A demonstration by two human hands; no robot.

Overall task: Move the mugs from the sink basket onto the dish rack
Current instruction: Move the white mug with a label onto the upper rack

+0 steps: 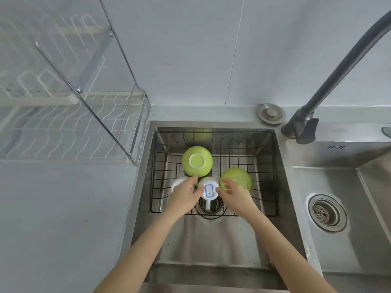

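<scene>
A black wire sink basket (264,166) sits in the left sink basin. Inside it a white mug (209,190) stands upside down, a blue-framed label on its base and its handle toward me. My left hand (184,195) and my right hand (233,192) press against its two sides. A second white mug (177,182) stands just left, partly hidden by my left hand. The white wire dish rack (69,132) stands on the counter at the left, holding no dishes.
Two green bowls lie upside down in the basket, one (197,161) behind the mugs, one (237,178) at the right. A dark faucet (317,98) arches over the right basin (338,187). A chrome rack frame (93,81) leans over the dish rack.
</scene>
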